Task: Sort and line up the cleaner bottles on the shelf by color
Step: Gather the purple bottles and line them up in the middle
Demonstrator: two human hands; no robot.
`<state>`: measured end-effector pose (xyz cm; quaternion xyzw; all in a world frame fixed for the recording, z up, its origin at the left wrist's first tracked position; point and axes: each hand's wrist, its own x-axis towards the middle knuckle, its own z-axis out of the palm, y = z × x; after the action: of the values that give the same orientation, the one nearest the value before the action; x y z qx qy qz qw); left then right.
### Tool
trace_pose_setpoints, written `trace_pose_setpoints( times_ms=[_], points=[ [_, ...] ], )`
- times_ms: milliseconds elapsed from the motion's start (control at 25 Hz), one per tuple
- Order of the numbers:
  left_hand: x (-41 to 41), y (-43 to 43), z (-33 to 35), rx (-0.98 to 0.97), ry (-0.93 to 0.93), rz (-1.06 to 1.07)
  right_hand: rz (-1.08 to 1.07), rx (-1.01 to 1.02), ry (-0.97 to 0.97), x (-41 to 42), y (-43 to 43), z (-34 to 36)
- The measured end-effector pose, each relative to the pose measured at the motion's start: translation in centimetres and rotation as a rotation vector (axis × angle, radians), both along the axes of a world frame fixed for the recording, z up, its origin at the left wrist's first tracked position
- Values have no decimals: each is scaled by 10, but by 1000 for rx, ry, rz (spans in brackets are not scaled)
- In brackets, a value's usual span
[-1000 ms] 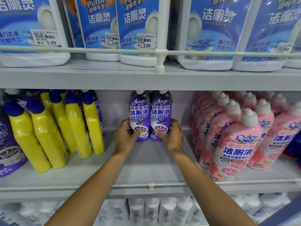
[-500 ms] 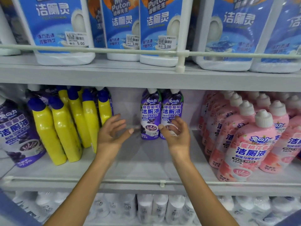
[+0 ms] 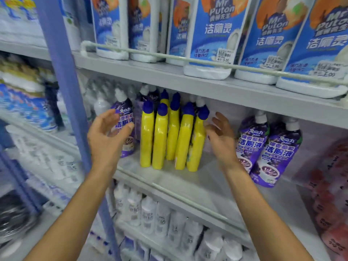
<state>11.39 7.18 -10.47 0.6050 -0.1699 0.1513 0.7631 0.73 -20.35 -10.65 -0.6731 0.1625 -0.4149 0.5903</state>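
Two hands: left hand (image 3: pixel 107 140) and right hand (image 3: pixel 220 142) hover with fingers spread, holding nothing, flanking the yellow bottles (image 3: pixel 160 138).
Yellow bottles: blue-capped, upright, bunched together on the middle shelf (image 3: pixel 178 182).
Purple bottles (image 3: pixel 278 153): two just right of the right hand; one behind the left.

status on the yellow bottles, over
Left grip, right grip open, empty, flanking yellow bottles. Bottles standing, bunched. Purple bottle beyond left grip, purple pair at right.
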Motion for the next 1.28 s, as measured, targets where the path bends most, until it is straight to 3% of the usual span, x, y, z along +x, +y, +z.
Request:
trace_pose_setpoints(
  times_ms=[120,320,480,720,840,1080,1280],
  points=[
    [31,7,7,119,0,156,-96,25,-13,37,-12,24],
    [72,-6,9,376,68,186,56,-140,-36,53,-22,38],
    [84,-10,4,455,73,242,117,-107,-13,40,-22,34],
    [89,-15,8,566,132,271,186,70,155,54,-45,62],
    [87,-12,10,665,109,263,201,-47,313,65,-56,52],
    [73,-6,2,643,-26,172,-38,-345,285,52,-55,32],
    [62,11,5,536,-81,132,-241,-420,206,27,-39,31]
  ],
)
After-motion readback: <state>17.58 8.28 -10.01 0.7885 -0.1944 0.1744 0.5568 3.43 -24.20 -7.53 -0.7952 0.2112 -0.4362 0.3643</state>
